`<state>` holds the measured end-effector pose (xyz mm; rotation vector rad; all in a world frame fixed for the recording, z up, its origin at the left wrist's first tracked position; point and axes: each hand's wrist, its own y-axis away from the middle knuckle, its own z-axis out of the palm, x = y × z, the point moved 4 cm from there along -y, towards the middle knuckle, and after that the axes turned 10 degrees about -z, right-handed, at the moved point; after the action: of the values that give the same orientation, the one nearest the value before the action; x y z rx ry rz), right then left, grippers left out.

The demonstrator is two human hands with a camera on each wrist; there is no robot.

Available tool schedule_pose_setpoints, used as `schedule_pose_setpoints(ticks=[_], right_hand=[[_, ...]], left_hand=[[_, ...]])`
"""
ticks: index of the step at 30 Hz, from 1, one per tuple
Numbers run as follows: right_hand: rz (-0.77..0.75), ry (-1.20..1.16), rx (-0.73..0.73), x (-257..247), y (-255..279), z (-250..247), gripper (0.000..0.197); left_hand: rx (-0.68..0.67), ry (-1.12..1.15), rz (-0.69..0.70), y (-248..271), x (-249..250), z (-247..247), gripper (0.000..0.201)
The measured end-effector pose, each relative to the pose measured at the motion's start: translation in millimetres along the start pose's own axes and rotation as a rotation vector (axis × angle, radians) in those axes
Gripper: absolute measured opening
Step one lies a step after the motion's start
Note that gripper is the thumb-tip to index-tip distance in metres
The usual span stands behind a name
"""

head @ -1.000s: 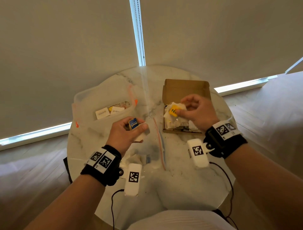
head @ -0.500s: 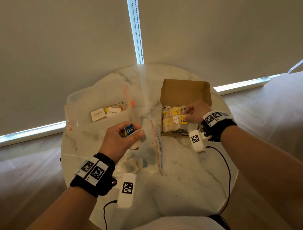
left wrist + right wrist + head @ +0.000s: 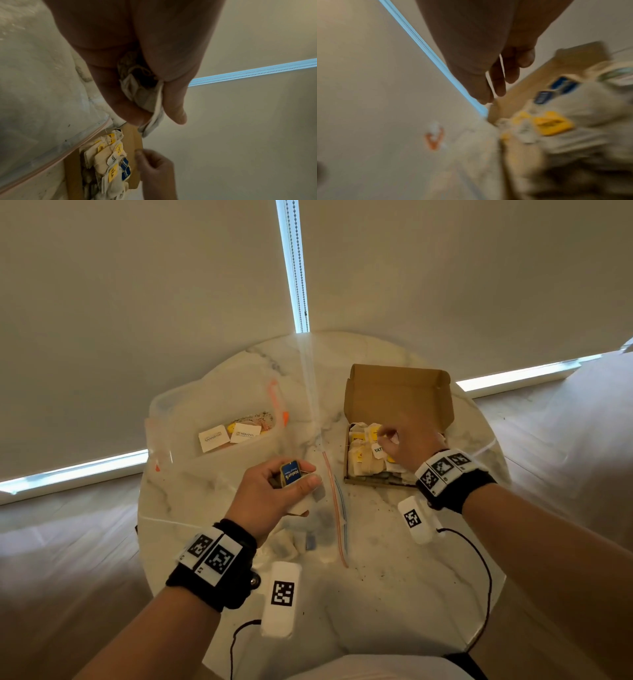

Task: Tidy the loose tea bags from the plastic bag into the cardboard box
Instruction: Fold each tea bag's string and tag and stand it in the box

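Your left hand [image 3: 274,494] pinches a blue-tagged tea bag [image 3: 290,474] — ready to pass. Your right hand [image 3: 407,440], at two o'clock, hangs loose, holding nothing, over the cardboard box [image 3: 397,392] — free for it.

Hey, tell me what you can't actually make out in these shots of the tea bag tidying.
- Right hand fingertips: the head view shows its back and the right wrist view is motion-blurred, so whether it pinches anything is unclear.
- Tea bags in the left hand: their count is hidden by curled fingers.
- Near corner of the cardboard box: covered by the right wrist.
- Plastic bag: contents blurred behind film and the left hand.
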<state>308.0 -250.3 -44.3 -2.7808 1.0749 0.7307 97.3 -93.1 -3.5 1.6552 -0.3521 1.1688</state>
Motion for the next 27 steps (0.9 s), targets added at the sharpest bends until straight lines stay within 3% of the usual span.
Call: schedule_pose_setpoints(ticks=[2,5,8,10,12,16,22,27], right_hand=[[-0.130,-0.309,0.074,-42.9,9.6,-13.3,0.012],[-0.271,-0.622,0.003,-98.3,24.4,-19.2,0.016],[-0.263,-0.566,0.003,-114.3,31.4,-11.2,0.029],[-0.260,-0.499,0.133,-116.3,39.1,-13.2,0.030],[-0.367,-0.432,0.253,-123.0,49.8,-18.1,0.028],[-0.550,-0.330,0.178,-136.4,61.4,-11.7,0.037],[-0.585,-0.266,0.249,-137.5,66.4,-9.8,0.013],[-0.533,-0.320,0.273,-133.9,67.6,-14.2,0.012]], left_hand=[[-0.010,0.054,-0.050,1.0,0.3,3.0,0.032],[-0.074,0.160,-0.154,4.6,0.6,8.4,0.038],[-0.132,0.279,-0.204,8.0,3.2,10.2,0.039],[-0.130,0.345,-0.219,8.7,4.3,7.8,0.034],[-0.126,0.396,-0.228,9.9,5.1,5.7,0.030],[-0.116,0.396,-0.205,16.2,8.2,6.1,0.028],[-0.096,0.295,-0.138,21.6,10.1,8.7,0.030],[-0.045,0.183,-0.050,22.7,10.7,7.2,0.026]])
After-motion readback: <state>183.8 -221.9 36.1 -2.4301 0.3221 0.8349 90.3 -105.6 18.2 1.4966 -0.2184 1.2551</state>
